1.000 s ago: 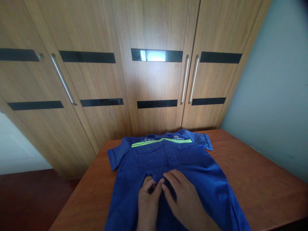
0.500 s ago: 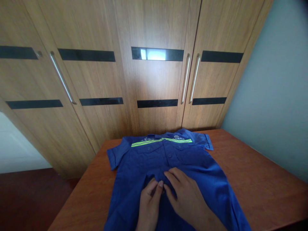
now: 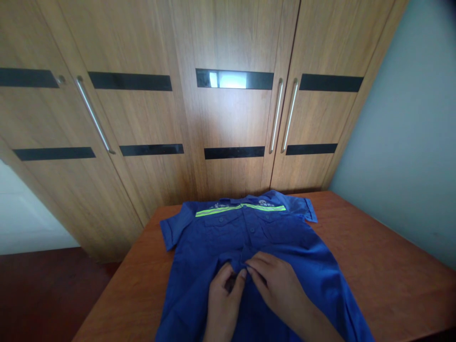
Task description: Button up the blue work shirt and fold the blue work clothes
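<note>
A blue short-sleeved work shirt (image 3: pixel 199 266) lies front up, its collar at the far end and a yellow-green reflective stripe across the chest. My left hand (image 3: pixel 225 292) pinches the front placket near the middle of the shirt, thumb and fingers closed on the cloth. Right beside it, my right hand (image 3: pixel 276 280) grips the placket's edge between thumb and forefinger. The fingertips of both hands nearly meet. Whatever button or buttonhole lies between them is hidden. Higher up the placket, a button (image 3: pixel 252 230) shows.
The shirt rests on a reddish-brown wooden table (image 3: pixel 377 247). Behind the table stands a wooden wardrobe (image 3: pixel 231 118) with black strips and metal handles. A pale wall (image 3: pixel 399 156) rises on the right, and dark red floor (image 3: pixel 46 289) shows at lower left.
My right hand's thumb and forefinger have come together on the placket, where they were apart before. My left hand has shifted slightly right, still pinching the cloth.
</note>
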A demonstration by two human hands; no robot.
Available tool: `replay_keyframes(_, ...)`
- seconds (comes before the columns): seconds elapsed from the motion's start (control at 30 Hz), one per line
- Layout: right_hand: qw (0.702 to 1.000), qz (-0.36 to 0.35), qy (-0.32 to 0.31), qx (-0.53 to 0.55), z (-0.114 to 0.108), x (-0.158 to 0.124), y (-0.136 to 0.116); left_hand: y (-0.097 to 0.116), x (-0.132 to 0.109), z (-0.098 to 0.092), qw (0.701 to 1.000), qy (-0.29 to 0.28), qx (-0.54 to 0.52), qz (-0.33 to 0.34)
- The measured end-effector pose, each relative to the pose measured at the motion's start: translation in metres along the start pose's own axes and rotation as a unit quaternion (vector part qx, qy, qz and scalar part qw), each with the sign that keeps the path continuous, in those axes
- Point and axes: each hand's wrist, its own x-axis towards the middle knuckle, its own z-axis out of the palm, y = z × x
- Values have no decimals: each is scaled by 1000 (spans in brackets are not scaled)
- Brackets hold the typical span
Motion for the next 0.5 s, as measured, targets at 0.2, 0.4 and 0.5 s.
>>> replay_keyframes(0.2,998,36,-30,29,-1,1,5,-12,-3,2,1000,-11,-5,1)
replay_keyframes(0.4,999,36,-20,20,7,0,11,-17,-5,3,999,-39,-10,-5)
replay_keyframes(0.5,999,42,-2,20,10,-1,14,-16,-5,1,999,-45,24,16)
